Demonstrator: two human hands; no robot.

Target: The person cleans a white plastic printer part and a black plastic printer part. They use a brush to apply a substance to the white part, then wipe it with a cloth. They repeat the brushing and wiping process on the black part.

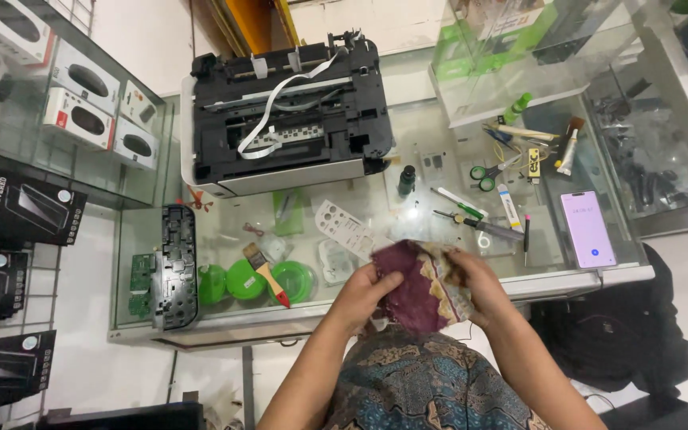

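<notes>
Both my hands hold a maroon cloth [417, 279] with a yellow patterned patch just above the near edge of the glass counter [224, 310]. My left hand [362, 293] grips its left side and my right hand [475, 285] grips its right side, with the cloth bunched between them. An opened black and white printer [288, 119] with a loose white ribbon cable stands at the back of the counter, well beyond my hands.
On the glass lie a black plastic panel [177, 267], a green circuit board [141, 283], a paintbrush [266, 273], a white perforated part [344, 228], a small dark bottle [406, 180], screwdrivers [479, 224], green scissors [487, 175] and a phone [588, 229]. Boxed goods fill the shelves [81, 95] on the left.
</notes>
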